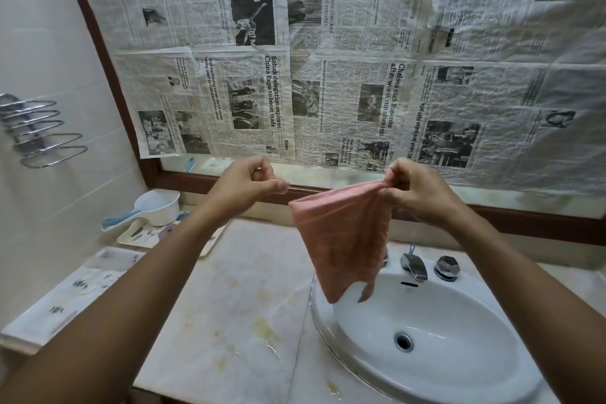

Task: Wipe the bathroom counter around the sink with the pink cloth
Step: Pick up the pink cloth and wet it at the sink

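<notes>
- Pink cloth hanging in the air above the back-left rim of the sink, lower corners dangling over the basin, clear of the counter.
- Right hand raised above the sink, fingers pinched shut on the cloth's top corner.
- Left hand raised to the left of the sink, fingers curled closed, just apart from the cloth's other top corner; nothing visibly held.
- Faucet at the sink's back rim, partly beside the hanging cloth.
- Yellowish stains on the counter left of the sink.
- White dipper far left of the sink, against the wall.
</notes>
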